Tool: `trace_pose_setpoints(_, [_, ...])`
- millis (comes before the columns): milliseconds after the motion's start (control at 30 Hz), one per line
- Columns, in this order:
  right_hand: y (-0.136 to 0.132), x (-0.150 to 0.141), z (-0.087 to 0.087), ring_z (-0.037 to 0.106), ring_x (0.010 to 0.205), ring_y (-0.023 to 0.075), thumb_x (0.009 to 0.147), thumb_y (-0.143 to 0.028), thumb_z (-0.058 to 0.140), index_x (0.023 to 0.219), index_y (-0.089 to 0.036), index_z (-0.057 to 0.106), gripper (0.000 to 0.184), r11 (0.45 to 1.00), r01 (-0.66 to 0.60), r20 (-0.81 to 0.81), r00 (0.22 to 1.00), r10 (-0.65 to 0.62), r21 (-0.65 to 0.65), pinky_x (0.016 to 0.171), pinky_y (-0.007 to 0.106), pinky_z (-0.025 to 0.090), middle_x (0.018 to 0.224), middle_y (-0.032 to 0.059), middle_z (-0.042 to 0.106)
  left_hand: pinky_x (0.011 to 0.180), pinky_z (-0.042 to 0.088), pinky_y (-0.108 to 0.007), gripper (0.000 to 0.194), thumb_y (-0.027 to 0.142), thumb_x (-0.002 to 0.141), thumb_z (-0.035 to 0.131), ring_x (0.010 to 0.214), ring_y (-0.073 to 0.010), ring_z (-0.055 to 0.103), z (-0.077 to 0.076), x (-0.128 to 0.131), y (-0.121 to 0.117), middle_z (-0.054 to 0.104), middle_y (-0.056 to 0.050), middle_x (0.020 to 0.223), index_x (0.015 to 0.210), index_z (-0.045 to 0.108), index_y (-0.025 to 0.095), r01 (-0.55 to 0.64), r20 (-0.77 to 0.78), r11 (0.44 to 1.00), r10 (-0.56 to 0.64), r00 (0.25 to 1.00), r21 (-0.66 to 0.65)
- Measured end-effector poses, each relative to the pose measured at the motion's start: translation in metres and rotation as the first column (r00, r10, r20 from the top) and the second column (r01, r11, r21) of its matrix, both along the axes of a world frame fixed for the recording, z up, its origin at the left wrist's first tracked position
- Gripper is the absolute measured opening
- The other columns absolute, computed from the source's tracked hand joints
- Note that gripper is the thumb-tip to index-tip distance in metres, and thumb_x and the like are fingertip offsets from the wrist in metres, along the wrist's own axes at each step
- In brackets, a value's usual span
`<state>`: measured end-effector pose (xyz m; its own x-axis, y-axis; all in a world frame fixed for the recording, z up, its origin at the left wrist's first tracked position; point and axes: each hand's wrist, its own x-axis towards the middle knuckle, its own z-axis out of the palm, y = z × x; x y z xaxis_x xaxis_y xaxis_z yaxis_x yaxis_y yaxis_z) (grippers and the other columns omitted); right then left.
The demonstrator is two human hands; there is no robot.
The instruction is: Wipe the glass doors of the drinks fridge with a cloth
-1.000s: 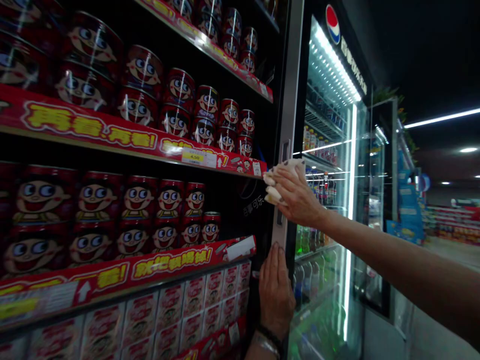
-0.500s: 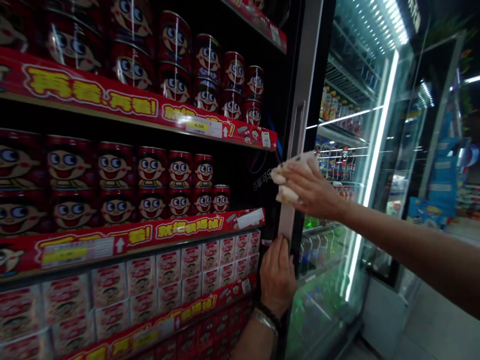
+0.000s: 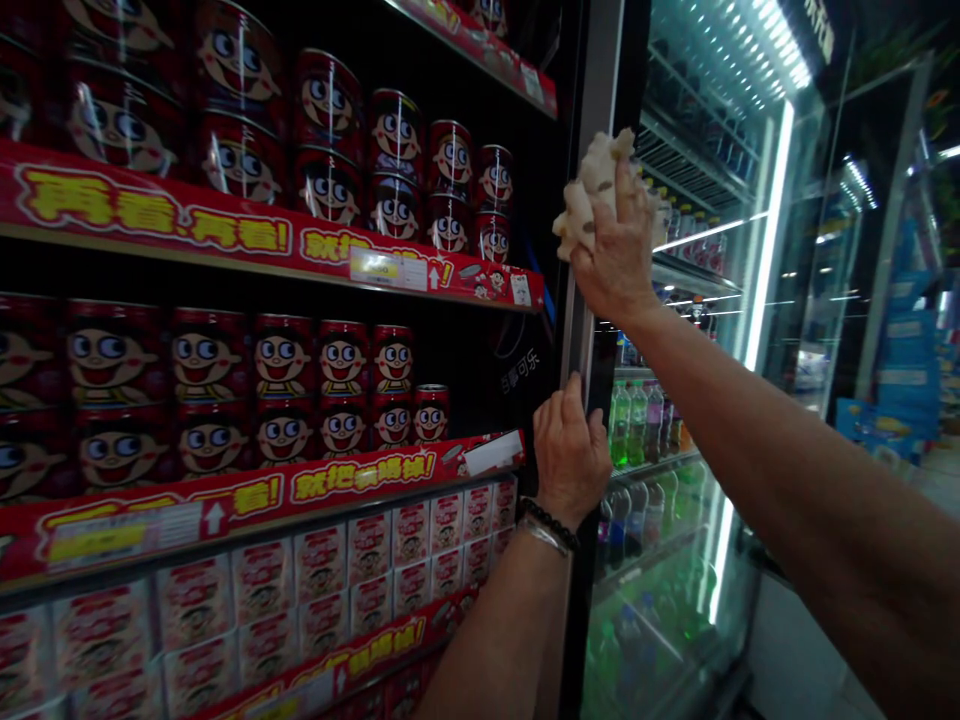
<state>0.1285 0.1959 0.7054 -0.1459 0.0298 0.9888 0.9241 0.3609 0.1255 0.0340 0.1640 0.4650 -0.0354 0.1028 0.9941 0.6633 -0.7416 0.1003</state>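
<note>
While the right hand [image 3: 624, 250] holds cloth [image 3: 598, 168], the left [image 3: 570, 455] sits below.

Seeing a red-trimmed shelf [image 3: 157, 215] loaded with cartoon-face cans [image 3: 328, 143], stacked two high. Just below, spotting a second shelf [image 3: 285, 487] with more cartoon cans [image 3: 281, 385], mostly doubled up, down to a lone can [image 3: 431, 415] at the right end. Under that, white-and-red cartons [image 3: 262, 585] two high on a lower shelf [image 3: 382, 650]. Off right, can make out upright bottles [image 3: 638, 425] lined up on a cooler rack [image 3: 654, 467], probably drinks, but pretty dim through there.
</note>
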Motion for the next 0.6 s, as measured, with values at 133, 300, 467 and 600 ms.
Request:
trace_pose_setpoints(133, [-0.005,0.007,-0.078,0.014,0.172,0.0420,0.103,-0.034,0.061,0.157,-0.027,0.058,0.054,1.000,-0.024,0.088,0.996,0.022,0.014,0.141,0.074,0.015,0.186,0.0047,0.015,0.094,0.051,-0.041,0.044,0.026,0.110,0.050,0.111,-0.0271,0.064,-0.002,0.005,0.004,0.068,-0.014,0.124,0.152,0.047,0.013,-0.077,0.024,0.996,0.078,0.997,-0.032])
trace_pose_setpoints(300, [-0.014,0.016,-0.146,0.015,0.173,0.0377,0.105,-0.041,0.057,0.160,-0.035,0.052,0.055,0.993,-0.115,0.196,0.975,0.107,0.030,0.142,0.073,0.017,0.185,0.0001,0.020,0.085,0.047,-0.039,0.019,0.009,0.097,0.054,0.098,-0.0256,0.061,0.002,0.007,0.004,0.064,-0.009,0.100,0.114,0.057,0.016,-0.040,0.086,0.999,0.040,0.995,-0.011])
trace_pose_setpoints(467, [-0.012,0.027,-0.133,0.014,0.174,0.0355,0.107,-0.046,0.051,0.170,-0.037,0.038,0.064,0.992,-0.122,0.252,0.960,0.122,-0.018,0.142,0.073,0.013,0.183,0.0017,0.026,0.091,0.051,-0.037,0.027,0.014,0.102,0.055,0.103,-0.0238,0.063,0.006,0.011,0.005,0.066,-0.011,0.109,0.128,0.057,0.016,0.078,0.154,0.997,-0.077,0.985,0.003])
trace_pose_setpoints(600, [0.011,0.045,-0.076,0.015,0.174,0.0317,0.111,-0.050,0.041,0.173,-0.031,0.032,0.066,0.997,-0.081,0.073,0.994,0.082,-0.016,0.143,0.067,0.017,0.180,0.0071,0.031,0.092,0.054,-0.037,0.026,0.023,0.107,0.055,0.106,-0.0226,0.065,0.008,0.017,0.007,0.067,-0.010,0.112,0.132,0.058,0.016,0.097,0.218,0.995,-0.097,0.971,0.008])
